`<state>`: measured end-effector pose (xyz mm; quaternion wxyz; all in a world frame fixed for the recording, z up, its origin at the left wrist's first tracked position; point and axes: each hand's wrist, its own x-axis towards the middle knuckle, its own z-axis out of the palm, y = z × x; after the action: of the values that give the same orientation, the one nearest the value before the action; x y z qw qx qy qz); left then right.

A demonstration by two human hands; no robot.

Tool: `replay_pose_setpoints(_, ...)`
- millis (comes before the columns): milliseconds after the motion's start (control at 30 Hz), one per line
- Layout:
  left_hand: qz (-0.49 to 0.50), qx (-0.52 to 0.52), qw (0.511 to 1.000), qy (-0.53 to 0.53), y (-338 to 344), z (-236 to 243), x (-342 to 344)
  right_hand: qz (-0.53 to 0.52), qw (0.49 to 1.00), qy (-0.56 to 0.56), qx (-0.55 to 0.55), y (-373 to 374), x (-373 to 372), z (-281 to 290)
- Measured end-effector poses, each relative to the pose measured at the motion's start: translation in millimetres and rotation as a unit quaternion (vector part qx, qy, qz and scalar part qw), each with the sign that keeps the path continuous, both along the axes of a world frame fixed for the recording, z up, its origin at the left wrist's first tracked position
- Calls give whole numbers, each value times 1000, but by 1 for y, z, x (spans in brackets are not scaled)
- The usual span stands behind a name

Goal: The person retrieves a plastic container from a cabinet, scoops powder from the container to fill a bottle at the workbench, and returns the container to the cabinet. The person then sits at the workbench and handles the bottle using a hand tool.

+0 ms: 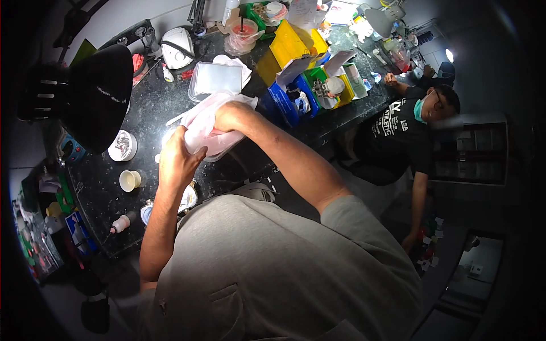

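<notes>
Head view, far side: a clear plastic box (216, 79) is lying beyond the bag, toward the surface's far edge; a blue bin (289, 105) and a green bin (324, 94) are standing to the right, along the near edge.
Left side: a black lamp (102, 91) is looming over the surface's left part, hiding some of it; a white round tub (123, 146) and a small cream cup (130, 181) are standing near the left edge.
Left hand (177, 159): gripping the bag's left side, fingers pointing away from the body, thumb spreading right.
Right hand (232, 116): reaching into the bag, forearm slanting from the lower right; fingers are staying out of sight, so their grip cannot be told.
Pink plastic bag (199, 126): lying bunched near the surface's near edge, its longer spread running from the left hand toward the blue bin.
</notes>
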<state>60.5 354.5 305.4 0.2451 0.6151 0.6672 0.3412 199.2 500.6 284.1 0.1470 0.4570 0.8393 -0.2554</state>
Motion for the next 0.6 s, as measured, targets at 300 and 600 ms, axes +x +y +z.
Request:
replay_pose_setpoints(300, 105, 25, 992, -61, -1, 13, -5, 63, 962, -46, 263, -39, 21, 31)
replay_pose_setpoints(600, 79, -7, 992, -94, -5, 2, -4, 17, 988, -51, 144, -43, 28, 24)
